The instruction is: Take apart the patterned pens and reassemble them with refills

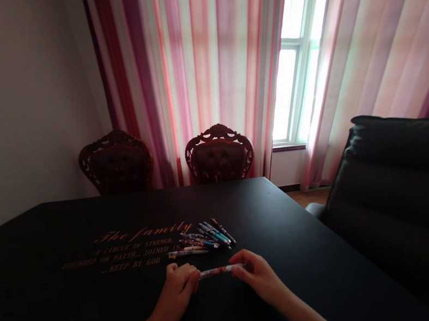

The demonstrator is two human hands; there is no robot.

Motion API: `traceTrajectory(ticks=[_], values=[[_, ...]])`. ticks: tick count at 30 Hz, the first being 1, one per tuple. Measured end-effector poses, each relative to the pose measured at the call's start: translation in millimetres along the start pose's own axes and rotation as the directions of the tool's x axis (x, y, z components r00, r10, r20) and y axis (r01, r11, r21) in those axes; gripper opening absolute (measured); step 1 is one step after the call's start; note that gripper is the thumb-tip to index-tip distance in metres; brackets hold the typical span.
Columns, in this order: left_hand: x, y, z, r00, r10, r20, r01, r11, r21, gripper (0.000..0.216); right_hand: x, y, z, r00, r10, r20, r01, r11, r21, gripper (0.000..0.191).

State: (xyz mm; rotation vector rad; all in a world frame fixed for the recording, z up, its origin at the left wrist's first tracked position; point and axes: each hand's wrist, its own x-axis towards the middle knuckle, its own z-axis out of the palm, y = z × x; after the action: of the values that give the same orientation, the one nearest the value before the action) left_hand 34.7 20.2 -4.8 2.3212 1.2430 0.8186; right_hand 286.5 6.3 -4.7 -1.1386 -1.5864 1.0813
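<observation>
A white pen with a red pattern [216, 272] is held level between my two hands above the black table. My left hand [182, 285] is closed on its left end, the fingers curled. At the other end, the thumb and fingers of my right hand [257, 274] pinch the pen; its right tip is partly hidden by them. Just beyond my hands lies a loose pile of several pens [211, 236], some white, some blue and some dark, pointing in different directions.
The black table [100, 313] bears gold lettering [142, 245] to the left of the pile. Two carved wooden chairs [117, 163] stand at its far edge. On the right is a black leather armchair [415, 191]. Striped curtains [197, 64] hang beside a window [296, 57].
</observation>
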Motion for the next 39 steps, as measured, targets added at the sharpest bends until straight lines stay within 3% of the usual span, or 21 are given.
traceTrajectory(ticks=[16, 24, 31, 39], values=[[1, 3, -3, 1.0, -0.017, 0.015, 0.017, 1.0, -0.012, 0.047, 1, 0, -2, 0.998, 0.052, 0.037, -0.054, 0.998, 0.044, 0.035], [1, 10, -6, 0.997, -0.052, 0.048, 0.054, 0.998, -0.025, 0.052, 2, 0, -11, 1.0, -0.008, -0.023, 0.008, 1.0, -0.01, 0.023], [-2, 17, -8, 0.996, -0.079, 0.037, 0.079, 0.997, -0.013, 0.026, 1, 5, -5, 0.999, 0.031, -0.024, -0.03, 0.998, 0.046, 0.021], [-1, 15, -4, 0.997, -0.064, 0.044, 0.062, 0.997, 0.041, 0.036, -5, -6, 1, 0.992, -0.074, -0.101, 0.06, 0.989, -0.139, 0.015]])
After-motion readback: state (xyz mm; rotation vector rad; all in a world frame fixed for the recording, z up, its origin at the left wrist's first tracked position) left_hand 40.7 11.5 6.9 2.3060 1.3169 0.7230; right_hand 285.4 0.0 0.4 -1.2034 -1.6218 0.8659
